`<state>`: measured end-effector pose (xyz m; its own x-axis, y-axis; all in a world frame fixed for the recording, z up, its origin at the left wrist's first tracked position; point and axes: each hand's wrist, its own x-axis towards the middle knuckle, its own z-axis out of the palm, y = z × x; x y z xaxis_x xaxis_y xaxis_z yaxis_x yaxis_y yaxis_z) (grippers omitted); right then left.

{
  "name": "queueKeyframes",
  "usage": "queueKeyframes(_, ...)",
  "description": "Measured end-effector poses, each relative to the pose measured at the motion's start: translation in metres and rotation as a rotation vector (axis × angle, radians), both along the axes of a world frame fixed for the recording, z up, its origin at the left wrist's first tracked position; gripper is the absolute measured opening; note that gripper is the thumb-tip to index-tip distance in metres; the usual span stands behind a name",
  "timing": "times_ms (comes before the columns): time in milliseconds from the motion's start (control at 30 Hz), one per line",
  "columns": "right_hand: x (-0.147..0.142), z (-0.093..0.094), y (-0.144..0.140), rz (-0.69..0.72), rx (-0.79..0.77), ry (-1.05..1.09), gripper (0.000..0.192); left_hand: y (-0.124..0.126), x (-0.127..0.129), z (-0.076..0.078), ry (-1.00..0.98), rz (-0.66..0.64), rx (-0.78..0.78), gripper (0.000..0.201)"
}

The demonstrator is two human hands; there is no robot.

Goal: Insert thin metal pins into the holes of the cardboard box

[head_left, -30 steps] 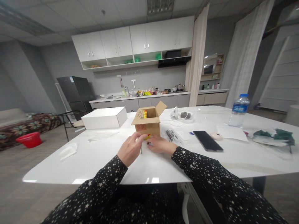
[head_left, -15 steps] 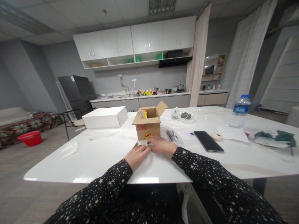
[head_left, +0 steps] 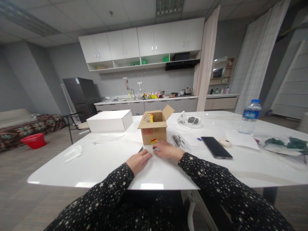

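Note:
My left hand (head_left: 139,160) lies low on the white table (head_left: 101,163), its fingers closed around a thin dark stick (head_left: 141,149) that pokes out past the fingertips. My right hand (head_left: 166,150) rests palm down just to the right, fingers curled over a small dark piece (head_left: 154,148). Both hands sit right in front of a small open cardboard box (head_left: 154,132) with a red print and a yellow-red sticker on its front. What is inside the box is hidden, apart from a yellow-red edge at its rim.
A white closed box (head_left: 109,121) stands at the back left. To the right lie a clear bag of dark parts (head_left: 178,140), a black phone (head_left: 216,147), paper (head_left: 242,140), a water bottle (head_left: 249,117) and green cloth (head_left: 284,142). A crumpled tissue (head_left: 72,154) lies at the left.
My left hand, raised with the stick upright a second ago, has come down flat on the table. My right hand has stayed in place.

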<state>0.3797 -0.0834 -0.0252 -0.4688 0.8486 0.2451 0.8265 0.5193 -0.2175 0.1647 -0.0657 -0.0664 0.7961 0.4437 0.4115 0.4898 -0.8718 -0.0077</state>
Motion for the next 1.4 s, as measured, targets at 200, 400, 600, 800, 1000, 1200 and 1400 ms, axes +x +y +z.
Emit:
queueKeyframes(200, -0.002, -0.005, 0.003, 0.006, 0.019, -0.003, 0.026, 0.003, -0.012, 0.002, -0.098, -0.079, -0.047, 0.021)
queueKeyframes(400, -0.003, -0.007, 0.005, 0.012, 0.023, 0.008, 0.026, 0.009, -0.023, 0.008, -0.186, -0.077, -0.108, 0.021)
queueKeyframes(600, -0.005, -0.008, 0.006, 0.008, 0.021, 0.007, 0.026, 0.013, -0.032, 0.012, -0.19, -0.052, -0.175, 0.025)
queueKeyframes(800, -0.007, -0.009, 0.006, 0.007, 0.026, 0.012, 0.026, 0.014, -0.035, 0.014, -0.222, 0.011, -0.236, 0.028)
queueKeyframes(1000, -0.014, -0.004, 0.003, 0.003, 0.012, 0.008, 0.025, 0.015, -0.04, 0.014, -0.232, 0.021, -0.252, 0.032)
queueKeyframes(1200, -0.021, -0.004, 0.008, 0.019, 0.026, -0.01, 0.026, 0.018, -0.049, 0.013, -0.251, 0.053, -0.247, 0.034)
queueKeyframes(1400, -0.029, -0.005, 0.016, 0.046, 0.062, -0.046, 0.025, 0.018, -0.056, 0.018, -0.266, 0.098, -0.266, 0.032)
